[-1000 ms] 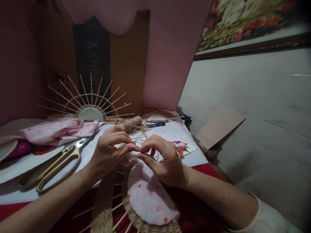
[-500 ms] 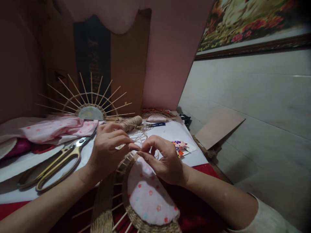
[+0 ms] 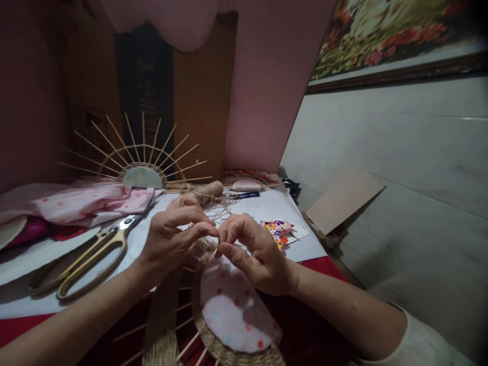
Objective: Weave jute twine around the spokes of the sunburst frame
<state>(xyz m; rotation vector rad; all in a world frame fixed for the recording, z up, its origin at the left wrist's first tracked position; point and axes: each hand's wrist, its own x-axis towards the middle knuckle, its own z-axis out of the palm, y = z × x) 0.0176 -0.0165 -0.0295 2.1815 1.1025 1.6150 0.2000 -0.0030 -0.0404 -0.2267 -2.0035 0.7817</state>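
Half-round woven piece (image 3: 236, 310) lies at the near edge of the tabletop, straight under my wrists, its pale flowered fabric face up. A braided jute rim (image 3: 224, 352) runs round its curve, and thin bamboo sticks (image 3: 185, 325) fan out from it to the left, crossing a wider band of jute (image 3: 162, 315).

My left hand (image 3: 171, 239) is pinched narrow, thumb against forefinger, on the top end of the jute rim. My right hand (image 3: 255, 254) meets it there, thumb and forefinger closed in the same small pinch, the other fingers curled above. The fingertips of both hands touch; what passes between them is too small to tell.

Gold-handled scissors (image 3: 87, 259) lie shut on a white sheet (image 3: 267, 206) just left of my left wrist. Beyond my hands a spool of jute twine (image 3: 206, 192) lies on its side, with loose strands trailing towards my fingers. Behind it a finished sunburst piece (image 3: 143, 173) stands upright, sticks fanned out. Pink flowered cloth (image 3: 84, 203) is bunched at the left. A bright patterned fabric scrap (image 3: 278, 227) lies just beside my right hand, and a red cloth (image 3: 316, 269) shows under my right forearm
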